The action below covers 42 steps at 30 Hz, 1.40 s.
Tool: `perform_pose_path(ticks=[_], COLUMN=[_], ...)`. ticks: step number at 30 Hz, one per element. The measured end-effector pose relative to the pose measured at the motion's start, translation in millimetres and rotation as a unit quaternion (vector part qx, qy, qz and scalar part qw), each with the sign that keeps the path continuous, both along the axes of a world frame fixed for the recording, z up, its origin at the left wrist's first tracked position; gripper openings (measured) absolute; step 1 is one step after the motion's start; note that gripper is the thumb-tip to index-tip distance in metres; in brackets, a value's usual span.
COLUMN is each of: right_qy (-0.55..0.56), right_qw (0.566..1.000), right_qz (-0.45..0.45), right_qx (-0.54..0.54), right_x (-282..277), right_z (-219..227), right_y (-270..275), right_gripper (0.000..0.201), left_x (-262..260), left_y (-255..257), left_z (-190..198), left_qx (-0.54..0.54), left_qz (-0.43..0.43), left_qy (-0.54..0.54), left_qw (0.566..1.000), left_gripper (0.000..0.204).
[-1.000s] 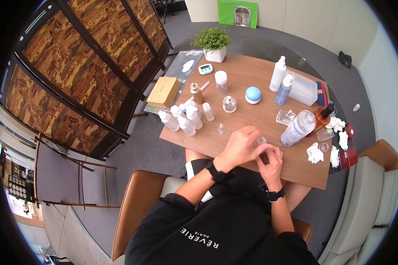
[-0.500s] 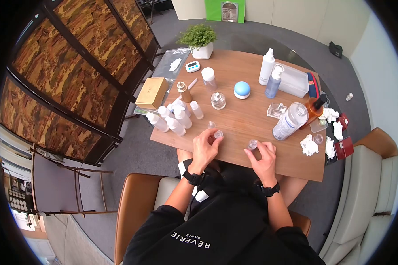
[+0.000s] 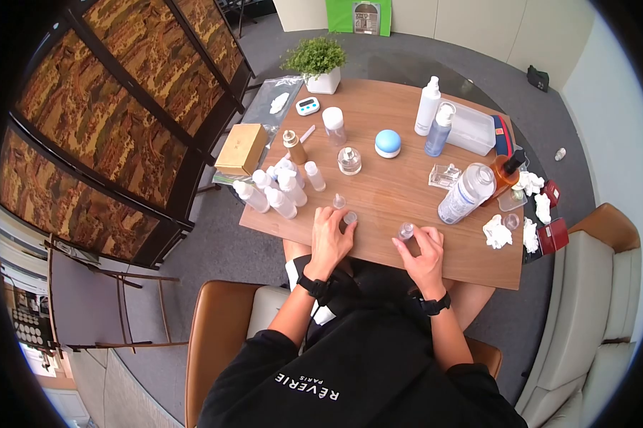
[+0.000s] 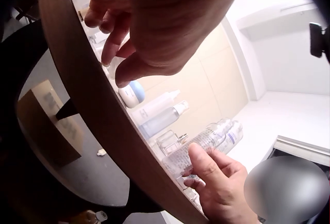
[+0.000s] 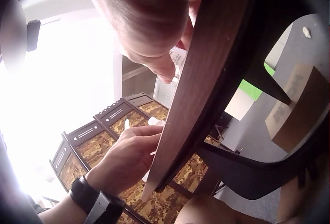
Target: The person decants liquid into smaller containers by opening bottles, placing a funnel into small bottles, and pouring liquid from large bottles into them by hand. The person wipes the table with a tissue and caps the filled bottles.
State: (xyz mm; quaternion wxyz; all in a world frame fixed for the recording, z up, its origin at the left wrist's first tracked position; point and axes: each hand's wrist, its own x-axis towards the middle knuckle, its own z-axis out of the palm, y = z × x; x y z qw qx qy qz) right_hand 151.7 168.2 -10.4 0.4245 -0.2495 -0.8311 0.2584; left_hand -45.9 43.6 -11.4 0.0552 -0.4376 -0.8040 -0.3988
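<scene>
In the head view, my left hand [image 3: 331, 235] is at the near edge of the table, thumb and forefinger pinching a small round clear lid [image 3: 350, 217] low at the tabletop. Just beyond its fingertips stands a small clear funnel [image 3: 338, 201], spout up. To the right, my right hand [image 3: 425, 260] pinches a small clear jar [image 3: 406, 230] between thumb and forefinger, close over the wood. From the left wrist view, the back of my left hand [image 4: 160, 33] looms above the table edge. The right wrist view hides most of what my right hand [image 5: 149, 33] holds.
Several white-capped bottles [image 3: 282, 202] cluster at the left. A glass perfume bottle [image 3: 349, 161] and a blue-topped round container [image 3: 388, 144] stand mid-table. At the right are a large clear bottle [image 3: 466, 194], an amber pump bottle [image 3: 503, 175] and crumpled tissues [image 3: 497, 232].
My hands were together over the small jar and have come apart. The left hand moved left with the lid to beside the funnel; the right kept the jar. Little shifted in the last half second.
</scene>
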Motion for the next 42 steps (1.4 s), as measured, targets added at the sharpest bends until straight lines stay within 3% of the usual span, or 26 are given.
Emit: perform_pose_path(ticks=[7,14,17,20,22,24,30,35,38,42], right_qy=[-0.009,-0.001,-0.029,-0.084,-0.154,-0.143,-0.165,-0.130,-0.083,0.001], right_qw=[1.000,0.999,0.999,0.995,0.976,0.982,0.978,0.984,0.996,0.994], right_qz=[0.002,0.010,-0.009,0.044,0.083,0.089,0.085,0.050,0.022,-0.005], right_qx=[-0.004,0.034,0.032,-0.033,-0.131,-0.086,-0.095,-0.108,-0.039,-0.109], right_x=[0,-2,-2,-7,-16,-28,-48,-37,-13,17], right_z=[2,11,18,27,39,42,37,35,28,26], right_y=[-1,-1,-2,11,23,31,38,32,28,10], right_gripper=[0.036,0.035,0.032,0.026,0.023,0.025,0.025,0.044,0.040,0.026], left_x=[3,2,12,25,34,37,40,39,25,-19], left_y=[-3,-8,-15,-13,-5,4,12,9,2,-11], left_z=[11,5,8,1,6,3,-10,-8,5,17], left_qx=[-0.062,0.008,0.117,0.152,0.172,0.170,0.191,0.227,0.226,0.132], left_qz=[0.057,0.060,0.031,-0.034,-0.059,-0.096,-0.088,-0.083,-0.043,0.027], left_qy=[0.011,0.033,0.033,-0.016,-0.039,-0.051,-0.054,-0.065,-0.061,0.023], left_qw=[0.996,0.998,0.992,0.988,0.982,0.979,0.976,0.968,0.971,0.991], left_gripper=[0.033,0.033,0.023,0.018,0.016,0.018,0.017,0.015,0.014,0.027])
